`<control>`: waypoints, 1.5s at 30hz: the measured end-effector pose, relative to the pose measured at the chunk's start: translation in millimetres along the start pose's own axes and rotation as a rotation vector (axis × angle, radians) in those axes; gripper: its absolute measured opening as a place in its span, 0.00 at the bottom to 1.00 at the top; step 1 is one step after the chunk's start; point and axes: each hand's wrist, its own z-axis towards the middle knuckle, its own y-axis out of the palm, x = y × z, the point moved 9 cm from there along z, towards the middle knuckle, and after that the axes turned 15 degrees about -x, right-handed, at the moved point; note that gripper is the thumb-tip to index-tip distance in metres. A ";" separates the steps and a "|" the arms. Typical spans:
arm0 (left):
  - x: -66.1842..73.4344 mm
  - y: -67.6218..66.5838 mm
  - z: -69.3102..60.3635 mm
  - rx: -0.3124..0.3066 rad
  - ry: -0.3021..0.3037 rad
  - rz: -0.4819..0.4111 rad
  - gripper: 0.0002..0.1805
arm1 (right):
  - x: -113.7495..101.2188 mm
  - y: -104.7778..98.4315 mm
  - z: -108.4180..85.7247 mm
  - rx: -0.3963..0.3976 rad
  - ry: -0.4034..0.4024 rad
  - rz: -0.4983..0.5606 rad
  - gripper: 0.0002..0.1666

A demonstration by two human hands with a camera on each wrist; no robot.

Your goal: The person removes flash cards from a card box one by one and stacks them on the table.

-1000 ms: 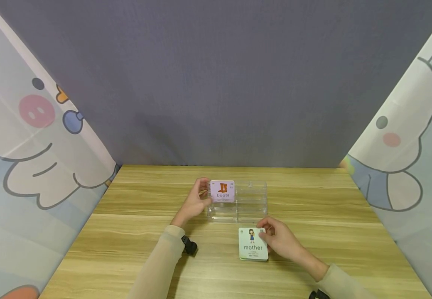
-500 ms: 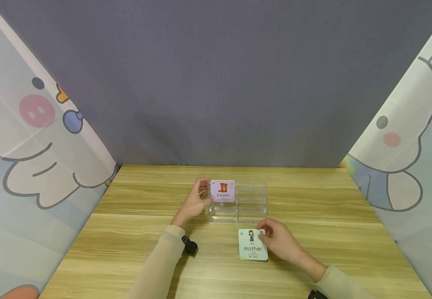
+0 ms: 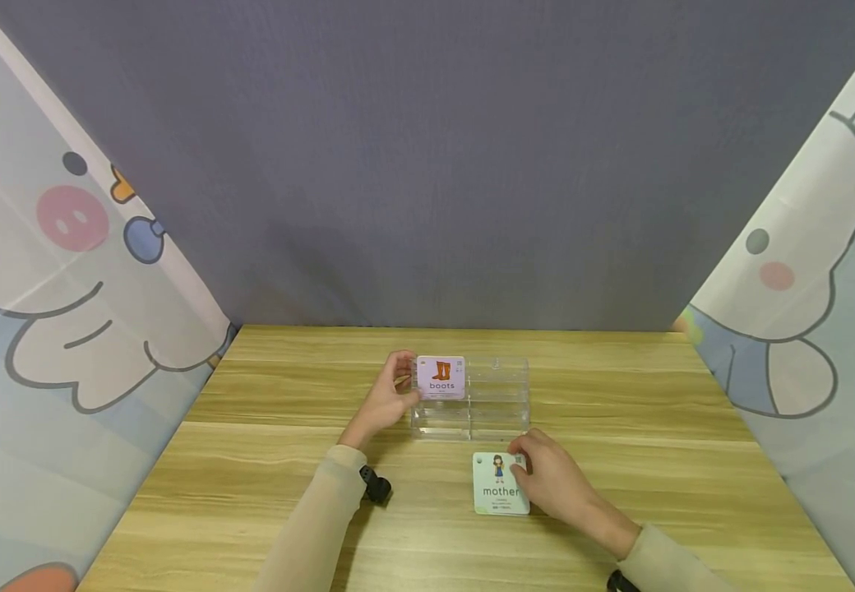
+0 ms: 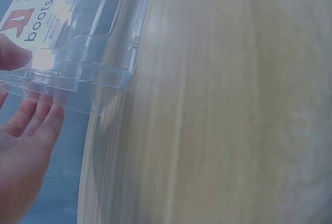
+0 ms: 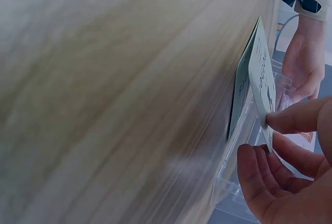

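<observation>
My left hand (image 3: 381, 403) grips the left side of a clear plastic card rack (image 3: 499, 399). In the left wrist view the thumb lies on the front by the boots card (image 4: 32, 19), with the other fingers at the rack's side and back. That pinkish card leans in the rack's upper left place. My right hand (image 3: 556, 478) pinches the pale green mother card (image 3: 497, 503) by its upper right corner, between thumb and forefinger. From the right wrist view this card stands tilted up, apart at the pinched end from another green card (image 5: 241, 86) under it.
Wood-grain table (image 3: 265, 386) lies under everything. A grey-blue panel (image 3: 427, 164) rises behind it, with cartoon-printed curtains (image 3: 50, 345) on both sides. The rack's right half and lower tiers hold no cards.
The right hand shifts only slightly while keeping the mother card's corner between its fingers. My left hand, the rack and the boots card stay in place.
</observation>
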 end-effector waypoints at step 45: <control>-2.4 0.9 0.8 -0.009 -0.022 -0.021 0.37 | 3.3 11.4 9.3 -0.058 -0.010 -0.149 0.09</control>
